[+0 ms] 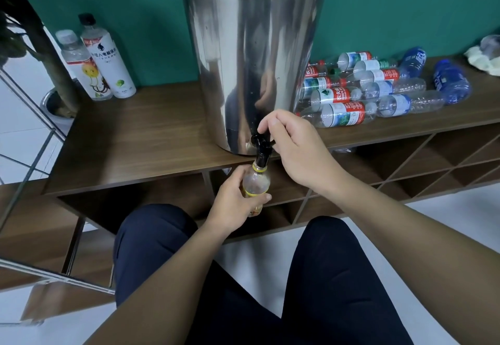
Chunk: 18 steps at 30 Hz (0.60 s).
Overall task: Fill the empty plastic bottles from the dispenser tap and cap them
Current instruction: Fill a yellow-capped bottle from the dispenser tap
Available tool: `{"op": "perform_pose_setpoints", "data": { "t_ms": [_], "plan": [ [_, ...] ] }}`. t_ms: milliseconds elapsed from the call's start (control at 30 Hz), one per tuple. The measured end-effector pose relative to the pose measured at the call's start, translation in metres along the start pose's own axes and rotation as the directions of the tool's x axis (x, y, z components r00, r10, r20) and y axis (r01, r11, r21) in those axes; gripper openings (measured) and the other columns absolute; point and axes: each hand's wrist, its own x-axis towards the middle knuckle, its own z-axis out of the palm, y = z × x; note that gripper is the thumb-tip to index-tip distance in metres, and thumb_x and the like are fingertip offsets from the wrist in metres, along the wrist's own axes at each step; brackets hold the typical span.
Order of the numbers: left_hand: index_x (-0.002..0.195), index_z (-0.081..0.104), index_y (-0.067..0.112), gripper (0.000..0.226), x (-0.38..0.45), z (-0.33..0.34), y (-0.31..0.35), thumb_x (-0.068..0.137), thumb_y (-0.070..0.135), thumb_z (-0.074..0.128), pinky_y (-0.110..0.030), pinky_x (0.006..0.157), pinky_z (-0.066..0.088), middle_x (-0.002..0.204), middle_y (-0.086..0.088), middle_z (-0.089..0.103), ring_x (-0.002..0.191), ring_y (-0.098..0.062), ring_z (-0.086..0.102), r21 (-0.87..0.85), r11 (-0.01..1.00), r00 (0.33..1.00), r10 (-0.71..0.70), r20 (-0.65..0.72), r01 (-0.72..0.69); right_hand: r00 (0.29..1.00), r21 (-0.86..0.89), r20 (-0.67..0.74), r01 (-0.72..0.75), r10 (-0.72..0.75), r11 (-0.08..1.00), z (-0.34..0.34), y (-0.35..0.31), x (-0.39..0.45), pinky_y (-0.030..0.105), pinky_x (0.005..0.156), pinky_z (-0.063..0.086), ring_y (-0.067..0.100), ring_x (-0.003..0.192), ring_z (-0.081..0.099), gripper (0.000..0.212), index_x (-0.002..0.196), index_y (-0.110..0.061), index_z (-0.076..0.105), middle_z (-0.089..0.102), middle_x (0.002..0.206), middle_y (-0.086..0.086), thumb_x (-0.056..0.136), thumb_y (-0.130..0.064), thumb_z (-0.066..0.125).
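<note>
Left hand wrapped around clear bottle with yellow band, holding it upright, mouth right under black tap. Right hand above, fingers curled, pinching tap lever from the top. Tap set low on steel dispenser, standing on wooden shelf unit at its front edge. Pile of empty bottles lying on their sides, right of dispenser, red-and-white labels mostly, two blue bottles at far end. Two capped bottles upright on shelf, left of dispenser, against green wall. Dark trousers below, knees apart.
</note>
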Motion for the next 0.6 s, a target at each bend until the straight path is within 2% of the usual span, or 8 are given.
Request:
{"op": "perform_pose_setpoints", "data": {
  "t_ms": [100,267,400,500,600],
  "plan": [
    [0.136,0.067,0.038,0.067,0.0,-0.001,0.001,0.081,0.017,0.1,-0.036,0.11,0.054,0.126,0.013,0.077,0.121,-0.012,0.072,0.009,1.0,1.0,0.022,0.014,-0.023,1.0,0.01,0.009,-0.007,0.007,1.0,0.0,0.001,-0.001,0.052,0.073,0.054,0.016,0.074,0.06,0.032,0.102,-0.027,0.071,0.061,0.077,-0.016,0.117,-0.028,0.043],
    [0.135,0.067,0.037,0.066,-0.003,-0.002,0.003,0.082,0.015,0.1,-0.037,0.113,0.054,0.125,0.016,0.076,0.121,-0.009,0.071,0.0,0.999,0.999,0.037,0.017,-0.037,1.0,0.021,0.029,-0.006,0.005,1.0,0.001,0.0,-0.001,0.034,0.065,0.043,0.009,0.066,0.052,0.033,0.102,-0.026,0.07,0.057,0.071,-0.016,0.117,-0.028,0.041],
    [0.136,0.068,0.037,0.067,-0.004,0.0,0.004,0.081,0.014,0.1,-0.037,0.114,0.054,0.126,0.014,0.078,0.121,-0.009,0.072,-0.024,0.999,0.999,0.033,0.03,-0.032,0.996,0.104,0.009,-0.086,0.086,0.991,-0.003,0.01,-0.003,0.02,0.065,0.044,0.007,0.069,0.056,0.036,0.105,-0.019,0.069,0.06,0.077,-0.016,0.119,-0.02,0.036],
    [0.136,0.069,0.032,0.065,-0.004,-0.001,0.004,0.081,0.016,0.101,-0.03,0.108,0.054,0.123,0.013,0.079,0.118,-0.008,0.073,-0.012,0.999,0.999,0.043,0.032,-0.042,0.975,0.202,0.064,-0.22,0.211,0.954,-0.002,0.022,-0.011,0.019,0.064,0.049,0.007,0.068,0.058,0.037,0.113,-0.014,0.069,0.062,0.083,0.002,0.12,-0.014,0.033],
    [0.136,0.068,0.032,0.065,-0.002,0.0,0.005,0.081,0.018,0.101,-0.032,0.109,0.055,0.123,0.013,0.079,0.118,-0.008,0.074,-0.005,0.999,0.998,0.045,0.032,-0.045,0.966,0.234,0.054,-0.258,0.253,0.937,0.002,0.026,-0.012,0.025,0.071,0.053,0.011,0.073,0.058,0.036,0.109,-0.018,0.073,0.063,0.081,0.001,0.119,-0.016,0.039]
  ]
}}
